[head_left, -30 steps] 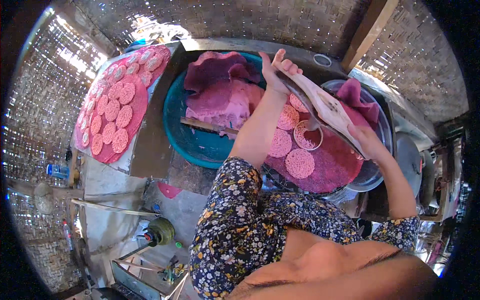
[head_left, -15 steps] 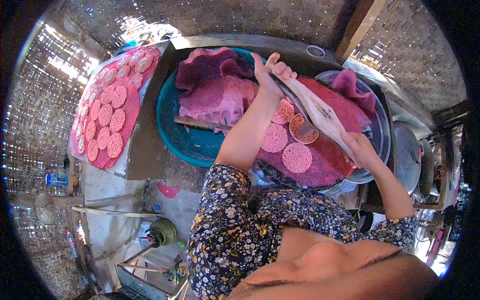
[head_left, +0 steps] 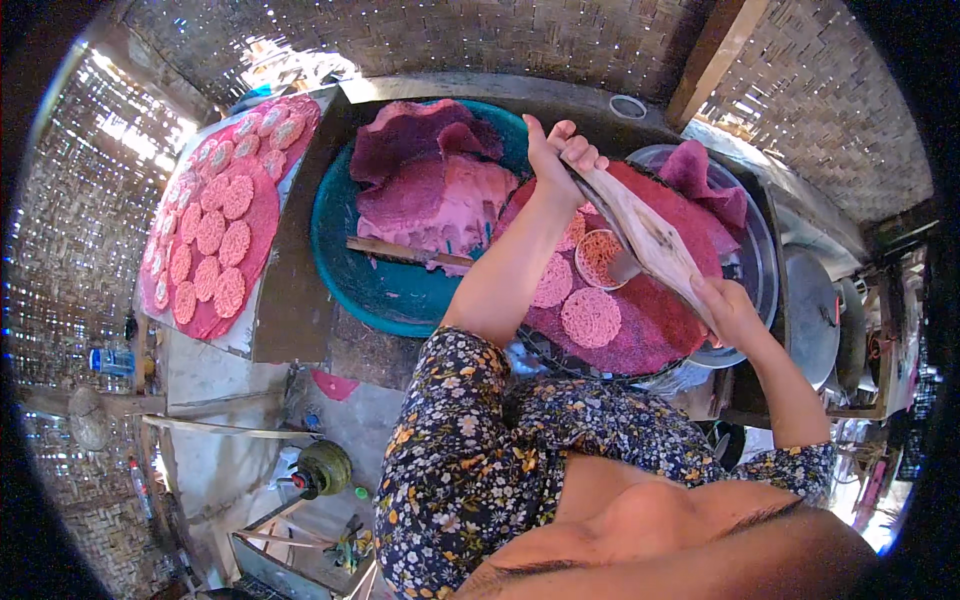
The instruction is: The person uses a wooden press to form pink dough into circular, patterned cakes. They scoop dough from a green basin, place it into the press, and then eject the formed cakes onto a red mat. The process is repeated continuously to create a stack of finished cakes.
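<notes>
My left hand (head_left: 566, 152) is wrapped round the upper end of a long, pale wooden press handle (head_left: 648, 228). Its lower end is gripped by my right hand (head_left: 730, 314). A greyish cylinder (head_left: 625, 266), partly hidden, shows under the handle's middle. Beside it, a round ring mould (head_left: 601, 258) holds orange-pink strands on a dark red cloth (head_left: 655, 335). Round pink discs of thin strands lie around the ring, one (head_left: 591, 317) in front and another (head_left: 552, 281) to the left, partly covered by my left forearm.
At left, a teal basin (head_left: 385, 300) contains pink dough (head_left: 425, 225), a crumpled cloth and a wooden stick (head_left: 408, 250). Many more discs cover a pink cloth (head_left: 262, 215) farther left. A clear basin (head_left: 765, 270) sits under the red cloth's right side; a green gas cylinder (head_left: 325, 468) stands below.
Both hands and the wooden handle have shifted slightly right and down. More orange-pink strands now show inside the ring. My left forearm covers more of the left disc.
</notes>
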Demonstrator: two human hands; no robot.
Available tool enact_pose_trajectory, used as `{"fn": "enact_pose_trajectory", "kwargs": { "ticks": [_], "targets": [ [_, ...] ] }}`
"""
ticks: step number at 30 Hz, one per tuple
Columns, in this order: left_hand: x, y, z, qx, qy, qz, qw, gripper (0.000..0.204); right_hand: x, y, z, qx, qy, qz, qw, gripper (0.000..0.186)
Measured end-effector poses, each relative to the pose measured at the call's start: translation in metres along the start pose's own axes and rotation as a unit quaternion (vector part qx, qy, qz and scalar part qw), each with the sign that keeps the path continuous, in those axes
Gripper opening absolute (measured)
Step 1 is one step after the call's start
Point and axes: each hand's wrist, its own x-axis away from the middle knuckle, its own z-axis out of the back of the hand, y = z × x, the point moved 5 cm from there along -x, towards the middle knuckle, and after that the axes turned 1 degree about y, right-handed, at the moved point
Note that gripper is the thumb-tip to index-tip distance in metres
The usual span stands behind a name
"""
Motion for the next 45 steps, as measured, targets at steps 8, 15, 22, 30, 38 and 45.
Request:
{"fn": "enact_pose_trajectory", "kwargs": {
  "ticks": [8, 15, 22, 30, 38, 45],
  "targets": [
    [0.012, 0.0, -0.035, -0.091, -0.021, 0.061, 0.994, 0.077, 0.015, -0.003, 0.021, -0.163, -0.06, 0.023, 0.985, 0.045],
    [0.072, -0.024, -0.114, -0.699, -0.345, -0.102, 0.618, 0.066, 0.035, -0.028, 0.03, -0.247, 0.059, 0.105, 0.961, 0.046],
    [0.105, -0.033, -0.204, -0.799, -0.211, -0.498, 0.262, 0.016, 0.05, -0.105, 0.052, 0.088, 0.318, 0.364, 0.871, 0.045],
    [0.128, -0.013, -0.223, -0.856, -0.316, -0.318, 0.257, 0.015, 0.154, -0.228, 0.016, 0.298, 0.521, 0.58, 0.55, 0.034],
    [0.22, 0.055, -0.217, -0.904, -0.309, -0.273, 0.115, 0.023, 0.166, -0.235, -0.009, 0.039, 0.171, 0.517, 0.838, 0.049],
    [0.235, 0.193, -0.106, -0.721, -0.117, -0.175, 0.66, 0.033, 0.17, -0.2, 0.066, -0.199, 0.309, 0.55, 0.75, 0.042]
  ]
}}
